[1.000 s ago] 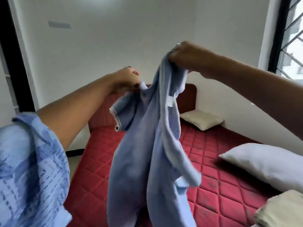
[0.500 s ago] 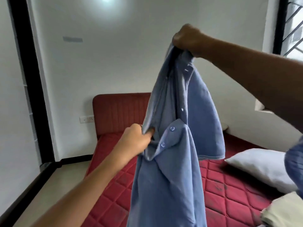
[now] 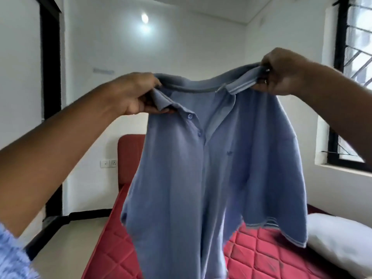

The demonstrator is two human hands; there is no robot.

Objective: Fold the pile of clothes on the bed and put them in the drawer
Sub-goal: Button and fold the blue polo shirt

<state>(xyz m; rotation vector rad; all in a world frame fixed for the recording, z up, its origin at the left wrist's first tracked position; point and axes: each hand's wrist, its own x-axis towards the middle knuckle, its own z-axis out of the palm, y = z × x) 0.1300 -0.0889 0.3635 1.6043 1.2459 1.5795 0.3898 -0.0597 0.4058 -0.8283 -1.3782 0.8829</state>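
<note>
The bed (image 3: 267,256) — a red quilted mattress with a red headboard at its far end — is the landmark here, and the step in hand is, I judge, spreading one garment before laying it down to fold. The shirt (image 3: 203,178), a blue polo, hangs in the air above the bed, front facing the person, placket partly unbuttoned, one short sleeve draping out over the bed's right side toward the pillow (image 3: 342,238). A white pillow, that, resting on the bed's right edge.

The left hand (image 3: 130,93) grips the collar and shoulder on its side, fingers curled round the cloth. The right hand (image 3: 281,73) pinches the opposite shoulder at the collar — held a little higher than the left, so the shirt hangs slightly askew.

To do this well, level the two hands so the shoulders sit even, give the cloth a light shake to drop the creases, then lower it face-down onto the open quilting left of the pillow. Keep the sleeves out flat. The hem is out of view, so whether it hangs straight I cannot tell.
</note>
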